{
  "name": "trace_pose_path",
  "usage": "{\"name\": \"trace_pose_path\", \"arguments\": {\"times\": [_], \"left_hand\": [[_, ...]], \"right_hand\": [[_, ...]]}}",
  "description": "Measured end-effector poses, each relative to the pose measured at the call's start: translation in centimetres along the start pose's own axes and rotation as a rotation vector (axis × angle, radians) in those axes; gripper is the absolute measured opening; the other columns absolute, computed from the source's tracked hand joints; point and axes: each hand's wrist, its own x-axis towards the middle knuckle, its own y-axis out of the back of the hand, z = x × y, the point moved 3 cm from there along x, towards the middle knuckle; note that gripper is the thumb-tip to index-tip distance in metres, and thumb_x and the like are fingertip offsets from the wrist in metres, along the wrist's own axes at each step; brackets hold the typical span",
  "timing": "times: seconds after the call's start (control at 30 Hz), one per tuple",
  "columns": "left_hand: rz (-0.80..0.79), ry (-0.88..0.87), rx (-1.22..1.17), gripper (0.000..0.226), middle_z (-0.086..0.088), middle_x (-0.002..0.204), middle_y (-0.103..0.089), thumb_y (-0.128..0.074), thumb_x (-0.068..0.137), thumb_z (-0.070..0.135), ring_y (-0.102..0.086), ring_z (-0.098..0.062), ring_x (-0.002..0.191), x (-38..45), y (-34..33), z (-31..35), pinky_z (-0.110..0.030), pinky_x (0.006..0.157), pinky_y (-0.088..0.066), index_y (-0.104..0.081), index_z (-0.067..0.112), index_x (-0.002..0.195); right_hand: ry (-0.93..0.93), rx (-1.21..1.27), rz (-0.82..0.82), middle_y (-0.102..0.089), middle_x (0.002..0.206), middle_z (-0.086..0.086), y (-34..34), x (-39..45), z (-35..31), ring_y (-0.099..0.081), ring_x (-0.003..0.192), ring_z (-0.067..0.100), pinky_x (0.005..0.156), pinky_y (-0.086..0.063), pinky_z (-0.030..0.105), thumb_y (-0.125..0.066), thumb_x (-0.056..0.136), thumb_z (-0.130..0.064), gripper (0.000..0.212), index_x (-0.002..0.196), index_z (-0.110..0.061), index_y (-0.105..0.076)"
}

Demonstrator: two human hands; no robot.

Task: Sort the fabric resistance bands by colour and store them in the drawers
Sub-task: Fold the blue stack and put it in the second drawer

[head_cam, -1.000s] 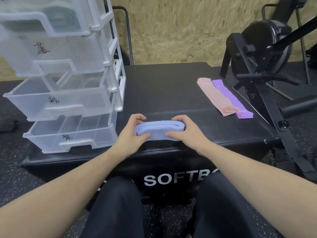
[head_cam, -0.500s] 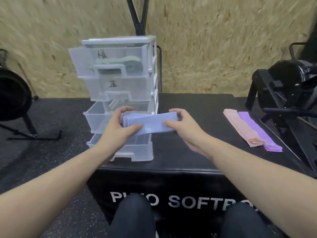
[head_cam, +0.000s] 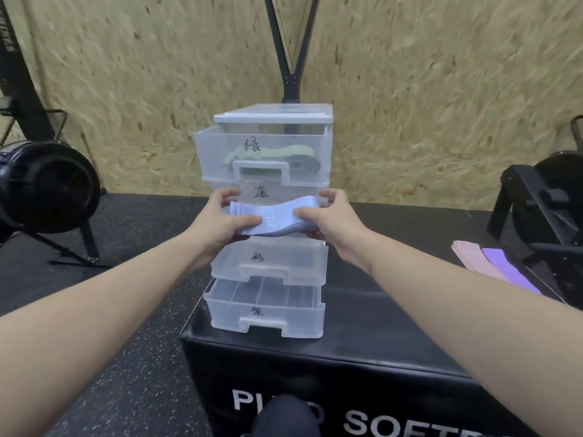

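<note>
Bands held: while both hands hold it off the desk, the stack of blue bands (head_cam: 271, 220) lies with its long axis left to right, flat face up, sagging a little in the middle, in front of the second drawer (head_cam: 265, 192) of the drawer unit (head_cam: 271, 118).
Left grip: the left hand (head_cam: 217, 222) is curled round the stack's left end, thumb on top, fingers behind.
Right grip: the right hand (head_cam: 331, 216) is curled round the right end the same way.
Top drawer: the top drawer (head_cam: 214, 152) is pulled partly out and holds green bands (head_cam: 271, 156).
Lower drawers: the third drawer (head_cam: 268, 263) and the bottom drawer (head_cam: 265, 307) are pulled out; I see no bands in them.
Unit: it stands near the desk's (head_cam: 378, 326) front left corner.
Right edge: pink bands (head_cam: 473, 257) and purple bands (head_cam: 508, 272) lie side by side, touching, well apart from the unit.
Around: a black machine (head_cam: 47, 184) stands on the floor at left, another black machine (head_cam: 542, 197) at right.
</note>
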Motion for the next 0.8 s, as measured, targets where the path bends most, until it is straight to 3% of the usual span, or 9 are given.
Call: {"name": "trace_pose_path", "arguments": {"times": [0.1,0.17,0.33,0.47,0.63,0.73,0.8], "left_hand": [[0.028,-0.087,0.080,0.067,0.000,0.133,-0.049,-0.083,0.078,0.007,-0.062,-0.019,0.110,1.0,0.6,0.8,-0.042,0.087,-0.059,-0.047,0.027,0.130],[0.022,-0.081,0.027,0.065,-0.001,0.130,-0.049,-0.081,0.079,0.005,-0.063,-0.019,0.107,1.6,0.7,1.6,-0.038,0.084,-0.059,-0.046,0.024,0.131],[0.002,-0.066,0.104,0.051,-0.002,0.116,-0.057,-0.080,0.081,0.006,-0.066,-0.022,0.097,3.0,0.5,2.6,-0.036,0.081,-0.059,-0.054,0.024,0.120],[-0.021,-0.101,0.161,0.041,-0.010,0.110,-0.064,-0.081,0.080,0.009,-0.067,-0.021,0.088,4.1,0.8,2.7,-0.033,0.078,-0.057,-0.058,0.025,0.111],[-0.072,-0.148,0.461,0.039,-0.006,0.112,-0.063,-0.080,0.082,0.020,-0.060,-0.019,0.090,4.9,1.5,2.2,-0.034,0.081,-0.051,-0.056,0.027,0.112],[-0.097,-0.159,0.563,0.038,-0.002,0.108,-0.060,-0.076,0.084,0.018,-0.055,-0.015,0.087,5.0,1.4,2.4,-0.025,0.069,-0.044,-0.055,0.024,0.114],[-0.103,-0.146,0.553,0.036,-0.001,0.104,-0.058,-0.075,0.085,0.018,-0.056,-0.013,0.080,5.0,1.5,2.7,-0.027,0.066,-0.044,-0.055,0.025,0.113]], "right_hand": [[0.044,-0.009,0.010,-0.057,0.119,0.009,-0.4,0.7,-0.6,-0.068,0.091,0.022,0.066,-0.058,0.027,-0.079,0.082,-0.011,0.046,0.117,-0.014,-0.048],[0.048,0.001,0.016,-0.058,0.119,0.009,-0.6,1.2,-1.0,-0.069,0.096,0.026,0.065,-0.058,0.026,-0.079,0.082,-0.013,0.042,0.112,-0.013,-0.049],[0.032,-0.020,0.037,-0.059,0.118,0.008,-0.9,2.0,-1.6,-0.070,0.099,0.028,0.069,-0.061,0.029,-0.077,0.084,-0.014,0.039,0.112,-0.012,-0.050],[0.151,-0.185,0.007,-0.060,0.118,0.002,-1.3,2.6,-2.6,-0.068,0.100,0.022,0.079,-0.062,0.034,-0.071,0.086,-0.014,0.039,0.120,-0.021,-0.053],[0.211,-0.330,-0.054,-0.061,0.118,0.002,-2.3,2.8,-3.3,-0.069,0.095,0.023,0.074,-0.062,0.034,-0.070,0.086,-0.021,0.037,0.119,-0.027,-0.054],[0.248,-0.444,-0.078,-0.060,0.111,-0.003,-2.9,2.4,-3.2,-0.070,0.092,0.024,0.078,-0.061,0.040,-0.068,0.086,-0.025,0.037,0.120,-0.029,-0.053],[0.270,-0.534,-0.067,-0.059,0.101,-0.008,-3.1,2.2,-3.2,-0.068,0.084,0.021,0.072,-0.058,0.035,-0.065,0.087,-0.027,0.033,0.118,-0.029,-0.053]]}}
